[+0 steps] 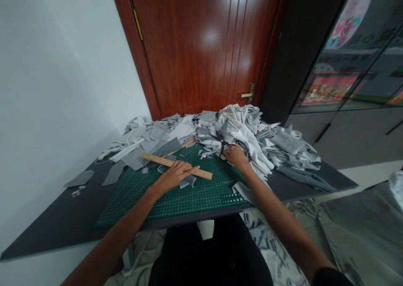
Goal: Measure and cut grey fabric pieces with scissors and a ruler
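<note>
My left hand [176, 172] lies flat across a wooden ruler [201, 174], fingers stretched out and pressing it down. Under the ruler is a small grey fabric piece [188, 181], partly hidden, on the green cutting mat [201, 198]. At the front of a heap of fabric, my right hand [236, 156] is closed at the handles of black scissors [223, 150]. Their blades point away towards the upper left. Some of the right fingers are hidden behind the hand. Small fabric snippets [204, 153] lie on the mat left of the scissors.
A large pile of grey and white fabric [245, 126] covers the table's back and right. Flat grey pieces [134, 158] lie at the left, near a small white-handled item [78, 191]. A grey strip [244, 192] rests at the front edge. A wooden door [201, 46] stands behind.
</note>
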Motion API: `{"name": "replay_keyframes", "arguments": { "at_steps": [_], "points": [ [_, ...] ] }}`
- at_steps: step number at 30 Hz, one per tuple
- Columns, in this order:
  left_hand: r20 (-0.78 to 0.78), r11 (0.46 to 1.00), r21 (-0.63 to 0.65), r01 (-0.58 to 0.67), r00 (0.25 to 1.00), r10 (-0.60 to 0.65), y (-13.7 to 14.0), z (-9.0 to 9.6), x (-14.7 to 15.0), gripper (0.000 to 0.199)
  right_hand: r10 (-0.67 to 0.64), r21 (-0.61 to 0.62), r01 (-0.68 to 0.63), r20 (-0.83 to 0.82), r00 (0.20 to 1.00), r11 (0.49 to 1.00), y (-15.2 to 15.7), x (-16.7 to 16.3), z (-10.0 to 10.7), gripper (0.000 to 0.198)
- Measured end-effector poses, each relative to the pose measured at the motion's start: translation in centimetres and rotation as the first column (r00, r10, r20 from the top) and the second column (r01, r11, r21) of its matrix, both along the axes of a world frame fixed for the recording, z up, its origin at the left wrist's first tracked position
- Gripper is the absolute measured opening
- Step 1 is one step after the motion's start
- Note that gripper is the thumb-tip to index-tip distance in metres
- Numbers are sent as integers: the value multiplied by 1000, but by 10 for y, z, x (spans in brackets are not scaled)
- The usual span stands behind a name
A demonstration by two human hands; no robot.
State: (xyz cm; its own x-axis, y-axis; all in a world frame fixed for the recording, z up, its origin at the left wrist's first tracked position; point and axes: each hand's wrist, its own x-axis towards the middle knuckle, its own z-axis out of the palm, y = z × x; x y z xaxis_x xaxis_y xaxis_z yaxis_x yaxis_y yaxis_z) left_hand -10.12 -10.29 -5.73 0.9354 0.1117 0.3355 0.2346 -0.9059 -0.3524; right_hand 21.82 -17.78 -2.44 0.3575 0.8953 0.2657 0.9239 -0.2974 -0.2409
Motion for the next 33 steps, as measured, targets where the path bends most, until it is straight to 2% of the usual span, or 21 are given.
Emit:
{"name": "replay_keyframes", "arguments": {
  "at_steps": [4, 6, 7, 8, 9, 10, 11, 12, 15, 18, 22, 25, 27, 30, 32, 33],
  "points": [
    [58, 997, -43, 61, 997, -58, 1, -2, 0, 66, 90, 14, -90, 18, 996, 996, -20, -12, 10, 36],
    [75, 994, -63, 87, 994, -82, 2, -3, 0, 65, 268, 95, -265, -21, 963, 960, -36, -21, 15, 38],
    [80, 992, -72, 100, 992, -94, 2, -3, 0, 63, 420, 165, -406, -55, 906, 899, -44, -27, 17, 39],
    [80, 991, -83, 108, 992, -102, 2, -4, -1, 62, 573, 237, -543, -80, 815, 806, -53, -34, 19, 41],
    [76, 989, -95, 114, 991, -107, 1, -4, -1, 59, 695, 284, -651, -87, 714, 704, -63, -42, 20, 42],
    [74, 988, -104, 117, 991, -109, 1, -5, -2, 57, 765, 299, -716, -85, 639, 631, -72, -49, 20, 43],
    [74, 987, -111, 113, 992, -105, 1, -5, -2, 53, 798, 282, -754, -77, 598, 593, -79, -57, 19, 45],
    [79, 988, -112, 107, 992, -98, 2, -5, -3, 48, 809, 238, -778, -63, 585, 581, -86, -65, 17, 48],
    [120, 992, -76, 104, 988, -94, 2, -6, -6, 34, 776, 105, -770, -35, 629, 629, -96, -81, 7, 52],
    [150, 989, -30, 146, 979, -140, 1, -6, -6, 27, 741, 89, -736, -77, 667, 671, -98, -89, -1, 41],
    [139, 981, -39, 191, 973, -184, -1, -3, -5, 27, 724, 183, -702, -244, 645, 688, -104, -99, -8, 38],
    [157, 975, -46, 215, 966, -206, -4, 0, -4, 32, 719, 335, -640, -406, 564, 692, -112, -114, -14, 37],
    [198, 972, -78, 221, 959, -202, -5, 2, -5, 36, 703, 431, -556, -456, 545, 711, -118, -126, -16, 35],
    [355, 977, -175, 126, 933, -57, -3, 4, -7, 42, 659, 520, -413, -498, 564, 747, -133, -137, -9, 36],
    [508, 967, -256, 13, 853, 123, 2, 5, -10, 48, 623, 538, -338, -536, 569, 772, -152, -139, 3, 37],
    [586, 955, -296, -36, 782, 211, 5, 5, -13, 53, 614, 545, -312, -552, 565, 778, -164, -138, 10, 38]
  ]
}}
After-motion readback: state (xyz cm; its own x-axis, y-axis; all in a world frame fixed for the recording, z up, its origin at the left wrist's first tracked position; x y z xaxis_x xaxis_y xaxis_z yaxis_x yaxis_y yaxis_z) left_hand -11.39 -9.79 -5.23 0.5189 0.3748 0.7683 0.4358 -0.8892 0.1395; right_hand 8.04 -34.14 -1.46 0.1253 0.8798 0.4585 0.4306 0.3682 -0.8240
